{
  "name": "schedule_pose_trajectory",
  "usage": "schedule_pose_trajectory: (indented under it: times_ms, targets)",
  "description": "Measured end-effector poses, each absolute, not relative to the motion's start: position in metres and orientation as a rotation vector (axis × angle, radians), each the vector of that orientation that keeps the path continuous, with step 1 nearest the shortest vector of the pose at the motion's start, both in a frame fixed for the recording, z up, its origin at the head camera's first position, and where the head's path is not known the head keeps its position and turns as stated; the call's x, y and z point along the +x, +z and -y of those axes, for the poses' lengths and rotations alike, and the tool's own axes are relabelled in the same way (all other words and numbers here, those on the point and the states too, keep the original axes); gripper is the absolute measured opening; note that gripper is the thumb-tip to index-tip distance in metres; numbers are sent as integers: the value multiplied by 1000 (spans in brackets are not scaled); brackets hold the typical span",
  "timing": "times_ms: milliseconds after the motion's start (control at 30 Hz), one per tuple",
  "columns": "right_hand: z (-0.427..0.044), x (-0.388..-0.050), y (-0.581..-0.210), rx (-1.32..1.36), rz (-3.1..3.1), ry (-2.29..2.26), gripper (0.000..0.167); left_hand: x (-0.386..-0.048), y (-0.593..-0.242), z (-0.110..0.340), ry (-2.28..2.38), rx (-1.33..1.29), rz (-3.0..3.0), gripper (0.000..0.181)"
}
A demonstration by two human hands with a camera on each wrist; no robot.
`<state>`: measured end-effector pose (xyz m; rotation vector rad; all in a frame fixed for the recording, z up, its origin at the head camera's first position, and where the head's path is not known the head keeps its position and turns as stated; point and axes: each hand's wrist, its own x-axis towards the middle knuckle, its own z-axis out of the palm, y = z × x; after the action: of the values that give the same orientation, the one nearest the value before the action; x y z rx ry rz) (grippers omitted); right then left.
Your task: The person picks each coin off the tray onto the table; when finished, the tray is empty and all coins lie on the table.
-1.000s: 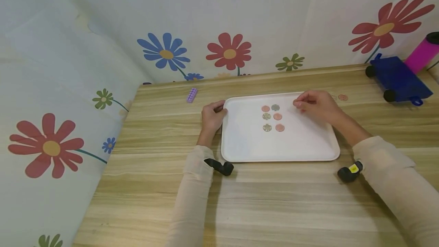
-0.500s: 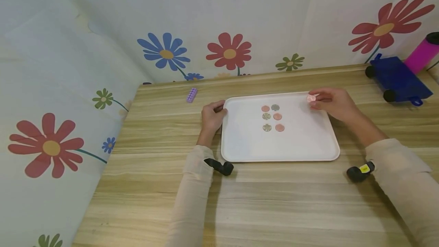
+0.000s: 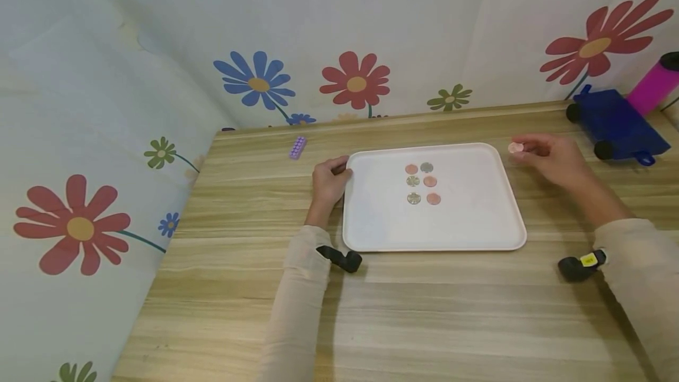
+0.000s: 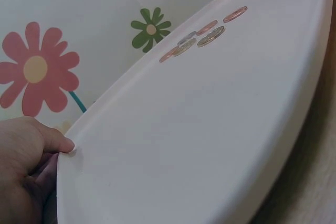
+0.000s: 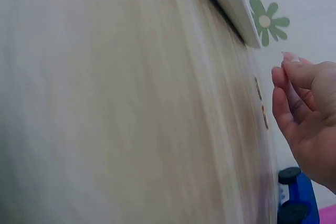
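Observation:
My left hand (image 3: pixel 330 181) grips the left edge of a white tray (image 3: pixel 382 229). In the left wrist view the thumb (image 4: pixel 62 144) lies over the rim, with the other fingers partly hidden behind it. Beyond the tray's right edge, my right hand (image 3: pixel 557 161) pinches a copper coin (image 3: pixel 514 147) between thumb and fingertips, above the table. Several copper and silver coins lie flat on the tray in two columns, among them a copper coin (image 3: pixel 433 198) and a silver coin (image 3: pixel 414 198) at the front.
Two coins, one silvery (image 5: pixel 258 88) and one copper (image 5: pixel 264 117), lie on the table under my right hand. A blue wheeled toy cart (image 3: pixel 617 122) and a pink cylinder (image 3: pixel 653 84) stand at the back right. A purple toy brick (image 3: pixel 297 147) lies behind the tray's left end.
My right hand has moved right with the copper coin, from over the tray to past its right edge. The left hand, tray and coins on it have stayed in place.

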<state>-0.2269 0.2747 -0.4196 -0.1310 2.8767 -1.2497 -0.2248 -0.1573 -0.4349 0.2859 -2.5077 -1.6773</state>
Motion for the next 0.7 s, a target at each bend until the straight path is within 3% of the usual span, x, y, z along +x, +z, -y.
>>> schedule_pose_trajectory:
  times_ms: [200,533,700]
  targets:
    - [-295,-227,-423,-147,-2931,-1251,48,-225,-436,157,-1670,273,2500,33]
    - [-317,-226,-425,-31,-2934,-1192,58,-226,-438,157,-1653,264,2503,33]
    - [-323,-226,-424,-60,-2964,-1164,50,-226,-437,157,-1645,266,2507,33]
